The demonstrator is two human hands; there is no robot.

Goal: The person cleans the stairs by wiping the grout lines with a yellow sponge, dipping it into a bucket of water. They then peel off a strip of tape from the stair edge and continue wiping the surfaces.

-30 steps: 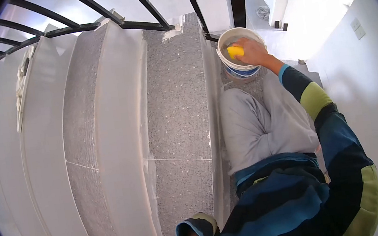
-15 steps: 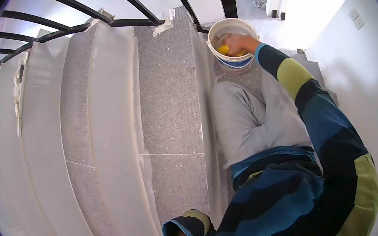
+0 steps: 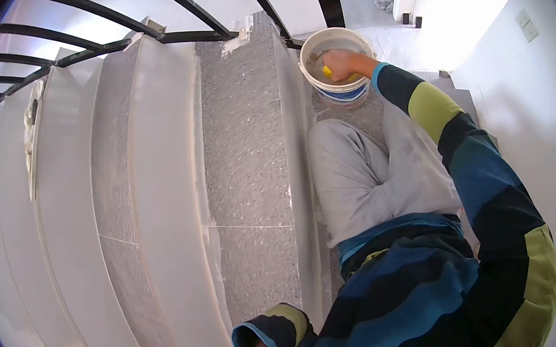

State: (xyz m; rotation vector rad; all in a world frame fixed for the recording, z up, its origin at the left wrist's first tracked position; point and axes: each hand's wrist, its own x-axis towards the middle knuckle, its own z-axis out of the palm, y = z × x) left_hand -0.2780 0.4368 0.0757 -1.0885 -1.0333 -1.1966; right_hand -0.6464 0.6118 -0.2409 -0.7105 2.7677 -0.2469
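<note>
My right hand is down inside a white bucket with a blue band, at the top centre-right. Its fingers are closed round what looks like a yellow sponge, mostly covered by the hand. The inside of the bucket looks greyish and smeared. At the bottom edge only my left wrist and sleeve show, over the near end of the grey speckled stair tread; the left hand itself is out of the picture.
Black metal railing runs along the top left. Further steps with pale risers lie to the left. My bent leg rests beside the bucket. A white wall with a switch plate stands at the right.
My right hand has shifted slightly inside the bucket, and less of the yellow thing shows. The view has moved a little. My left forearm stays near the bottom edge.
</note>
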